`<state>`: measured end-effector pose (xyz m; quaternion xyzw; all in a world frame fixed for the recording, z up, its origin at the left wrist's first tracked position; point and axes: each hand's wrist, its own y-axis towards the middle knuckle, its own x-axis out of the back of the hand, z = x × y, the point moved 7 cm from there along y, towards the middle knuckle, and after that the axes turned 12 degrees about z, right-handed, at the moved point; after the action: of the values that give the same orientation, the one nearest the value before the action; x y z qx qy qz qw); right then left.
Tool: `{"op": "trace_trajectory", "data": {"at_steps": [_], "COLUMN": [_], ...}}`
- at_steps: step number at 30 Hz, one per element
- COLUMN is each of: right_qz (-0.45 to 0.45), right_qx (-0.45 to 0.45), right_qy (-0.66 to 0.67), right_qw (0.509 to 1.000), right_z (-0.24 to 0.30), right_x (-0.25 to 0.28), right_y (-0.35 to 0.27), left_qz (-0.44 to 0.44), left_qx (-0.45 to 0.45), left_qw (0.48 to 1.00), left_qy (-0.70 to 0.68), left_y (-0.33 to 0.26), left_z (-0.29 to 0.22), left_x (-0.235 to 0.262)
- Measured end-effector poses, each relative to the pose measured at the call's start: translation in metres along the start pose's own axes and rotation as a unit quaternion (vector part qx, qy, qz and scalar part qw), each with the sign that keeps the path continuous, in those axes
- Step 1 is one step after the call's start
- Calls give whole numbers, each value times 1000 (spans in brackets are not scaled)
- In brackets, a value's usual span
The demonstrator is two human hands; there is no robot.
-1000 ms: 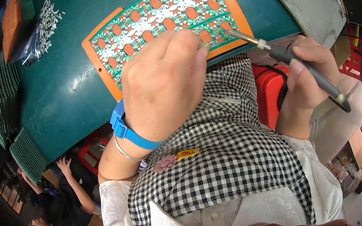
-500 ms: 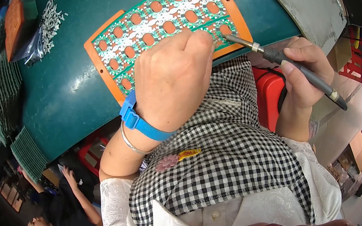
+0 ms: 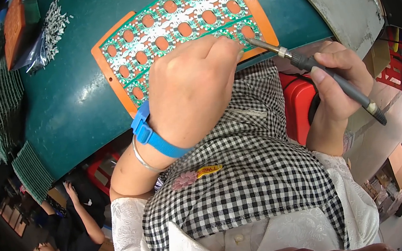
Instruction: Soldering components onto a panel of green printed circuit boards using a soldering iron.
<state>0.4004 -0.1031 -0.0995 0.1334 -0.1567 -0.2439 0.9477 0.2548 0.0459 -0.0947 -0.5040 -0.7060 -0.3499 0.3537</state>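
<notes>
The left hand (image 3: 192,94) is lying knuckles-up on the near edge of the panel (image 3: 179,28), fingers curled together and pressing down; whether they are pinching anything underneath I cannot tell. The panel, a thin green circuit sheet in an orange frame, is lying flat on the teal mat (image 3: 73,106), stretching away up and left of that hand, its long axis running from lower left to upper right. It is looking light, stiff and fragile, best taken by the orange border. To the right, the right hand (image 3: 339,86) is gripping the iron (image 3: 314,69) like a pen, fingers closed on its dark handle; the tip is pointing up-left, touching the panel just beside the left fingertips.
</notes>
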Motion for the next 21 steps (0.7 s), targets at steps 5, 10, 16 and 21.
{"op": "trace_trajectory", "data": {"at_steps": [5,10,16,21], "right_qz": [-70,-59,-42,-27], "right_qx": [33,34,19,-8], "right_qy": [88,67,48,19], "right_qw": [993,995,998,999], "right_z": [-12,-7,-4,-4], "right_x": [21,24,7,0], "right_y": [-8,-7,-3,-2], "left_qz": [-13,-80,-18,-33], "left_qx": [31,-16,35,24], "left_qw": [999,997,999,999], "left_qy": [-41,-18,-18,-24], "left_y": [0,5,3,2], "left_z": [-3,-3,0,0], "left_x": [16,23,14,15]}}
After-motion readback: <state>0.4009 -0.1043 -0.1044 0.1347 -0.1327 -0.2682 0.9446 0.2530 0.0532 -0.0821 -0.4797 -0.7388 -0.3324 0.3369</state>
